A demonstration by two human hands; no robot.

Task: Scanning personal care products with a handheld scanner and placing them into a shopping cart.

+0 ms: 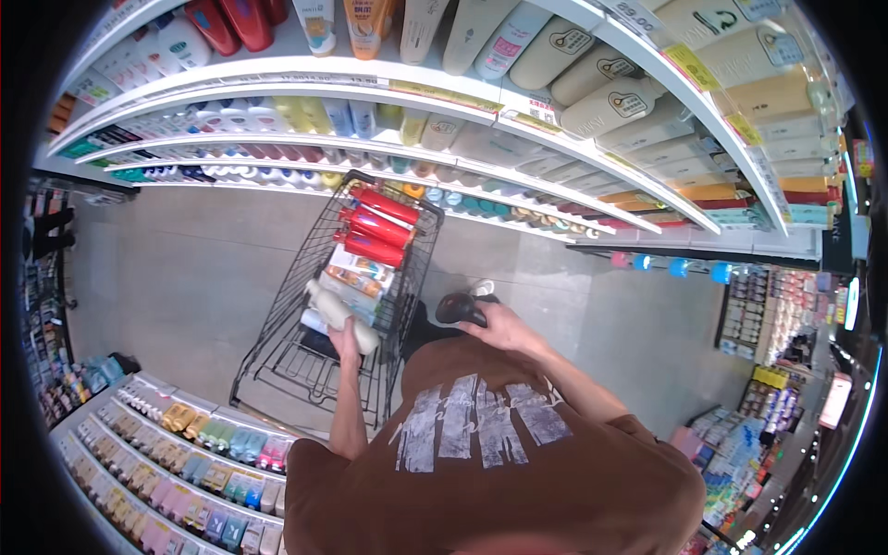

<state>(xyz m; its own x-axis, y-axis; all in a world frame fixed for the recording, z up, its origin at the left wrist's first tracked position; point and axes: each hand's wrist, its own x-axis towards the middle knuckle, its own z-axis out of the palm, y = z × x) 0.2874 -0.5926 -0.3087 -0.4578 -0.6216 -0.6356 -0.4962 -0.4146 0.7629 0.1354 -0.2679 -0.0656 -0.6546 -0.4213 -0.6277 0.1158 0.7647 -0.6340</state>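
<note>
A shopping cart (pixel 263 326) of black wire stands in the aisle before me. My left hand (pixel 345 343) grips a cream-coloured bottle (pixel 329 304), tilted above the cart's basket. Several red bottles (pixel 374 229) lie side by side at the cart's far end. Nearer me in the basket are white-and-orange packages (pixel 355 272) and a white cylindrical container (pixel 315 320), partly covered by the cream bottle. To the right of the cart, close to my body, my right hand (pixel 505 329) holds a dark, rounded, bottle-like object (pixel 455 308) by its narrow end. Its exact kind is unclear.
White store shelves (pixel 444 90) filled with bottles and tubes run along the far side. Stepped display shelves (pixel 180 465) with small packages stand at the lower left. More stocked displays (pixel 735 430) line the right. Grey floor (pixel 180 263) shows on both sides of the cart.
</note>
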